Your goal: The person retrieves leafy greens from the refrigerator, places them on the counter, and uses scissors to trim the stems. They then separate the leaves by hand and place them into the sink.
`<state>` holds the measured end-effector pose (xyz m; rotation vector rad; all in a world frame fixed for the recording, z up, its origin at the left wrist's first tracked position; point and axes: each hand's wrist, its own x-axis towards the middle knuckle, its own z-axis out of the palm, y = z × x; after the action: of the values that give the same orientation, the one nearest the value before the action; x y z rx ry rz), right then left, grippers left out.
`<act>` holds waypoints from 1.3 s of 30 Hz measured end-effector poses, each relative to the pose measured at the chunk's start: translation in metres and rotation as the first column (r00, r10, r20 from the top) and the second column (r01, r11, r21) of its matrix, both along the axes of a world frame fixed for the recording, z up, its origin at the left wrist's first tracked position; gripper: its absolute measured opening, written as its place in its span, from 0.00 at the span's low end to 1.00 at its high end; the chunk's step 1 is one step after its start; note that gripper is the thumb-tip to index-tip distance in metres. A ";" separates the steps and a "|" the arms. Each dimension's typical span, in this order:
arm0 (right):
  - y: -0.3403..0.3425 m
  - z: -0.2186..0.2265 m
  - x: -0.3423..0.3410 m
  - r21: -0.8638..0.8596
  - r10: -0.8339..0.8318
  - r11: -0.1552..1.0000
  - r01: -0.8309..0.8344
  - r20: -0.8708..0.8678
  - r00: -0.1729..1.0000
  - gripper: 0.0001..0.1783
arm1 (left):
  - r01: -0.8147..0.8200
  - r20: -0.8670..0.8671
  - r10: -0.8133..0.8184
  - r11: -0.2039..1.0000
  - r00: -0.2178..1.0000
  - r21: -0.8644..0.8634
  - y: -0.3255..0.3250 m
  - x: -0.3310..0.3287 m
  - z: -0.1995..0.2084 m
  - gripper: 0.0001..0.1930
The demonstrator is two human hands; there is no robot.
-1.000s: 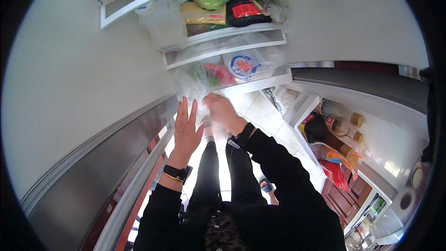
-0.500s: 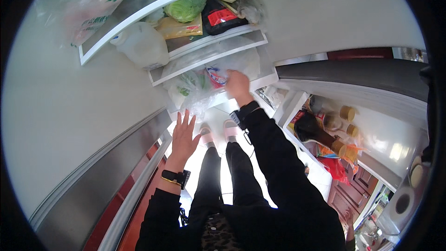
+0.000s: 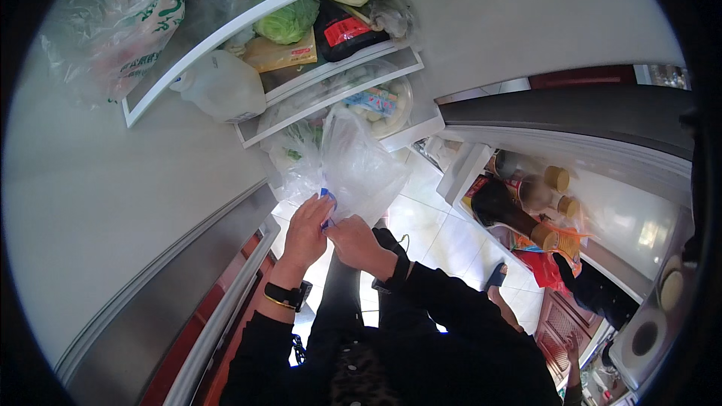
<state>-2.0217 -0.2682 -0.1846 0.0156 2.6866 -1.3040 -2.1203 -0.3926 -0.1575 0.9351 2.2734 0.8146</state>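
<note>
Just in front of my body, a clear plastic bag point(image 3: 365, 169) with a blue-printed edge is drawn out over the pulled-out lower fridge drawer point(image 3: 410, 135). My left hand point(image 3: 304, 231) is closed on the printed end, and my right hand point(image 3: 361, 246) grips the same end beside it, knuckles up. I cannot make out the bag's contents. Left of it hangs another clear bag point(image 3: 295, 156) with something green inside. Behind, in the drawer, a round clear container point(image 3: 402, 101) holds white pieces under a blue label.
The shelf above carries a cabbage point(image 3: 289, 21), a yellow packet point(image 3: 282, 53), a black-and-red package point(image 3: 346, 28) and a whitish jug point(image 3: 226, 86). Bottles point(image 3: 500, 207) stand in the right door. At lower right are another person's hand point(image 3: 573, 349) and slippered foot point(image 3: 496, 277).
My right hand has pulled the printed bag out of the drawer toward me. My left hand, spread before, has closed on it. The round container has come into sight.
</note>
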 end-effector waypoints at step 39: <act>0.196 -0.033 -0.146 0.523 -0.353 0.808 0.270 0.063 0.934 0.07 | -0.278 0.063 0.273 0.957 0.960 0.082 -0.015 0.007 0.008 0.22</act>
<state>-2.1674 -0.0725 -0.2180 0.6222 2.8785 -0.5697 -2.1136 -0.4072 -0.1496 0.6328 2.3706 1.0556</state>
